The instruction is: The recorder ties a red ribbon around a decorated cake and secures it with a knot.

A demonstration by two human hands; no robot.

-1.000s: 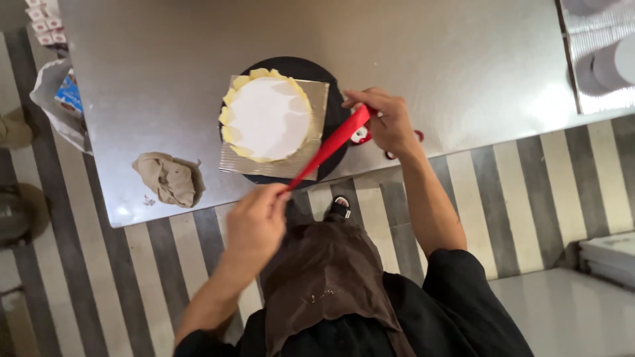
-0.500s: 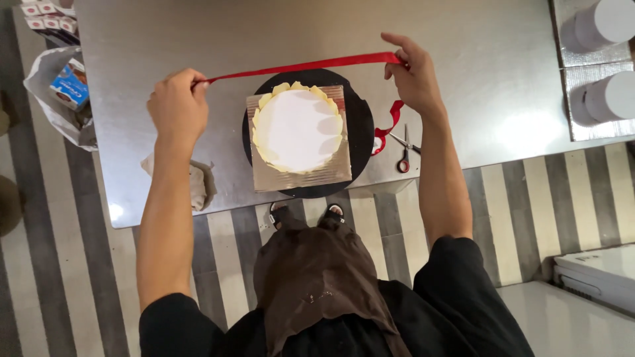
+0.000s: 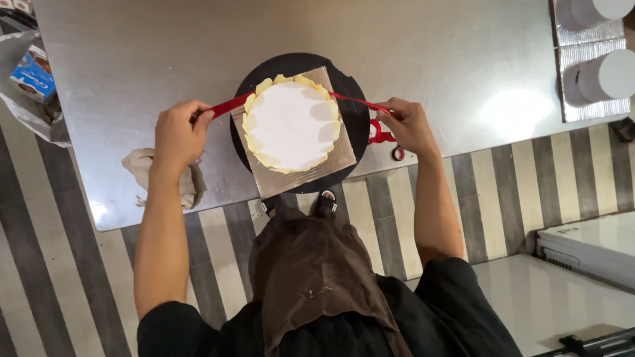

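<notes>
- head view: left hand (image 3: pixel 177 135) at centre left pinches one end of a red ribbon (image 3: pixel 228 106), right hand (image 3: pixel 409 125) at centre right grips the other end
- the ribbon runs behind the white cake (image 3: pixel 291 123) on a square board (image 3: pixel 334 162) atop a black turntable (image 3: pixel 354 112), mid-frame
- crumpled cloth (image 3: pixel 142 168) just below the left hand on the steel table (image 3: pixel 430 59)

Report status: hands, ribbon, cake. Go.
Left hand and right hand each grip an end of the red ribbon, stretched behind the white cake. Scissors beside right hand.
</notes>
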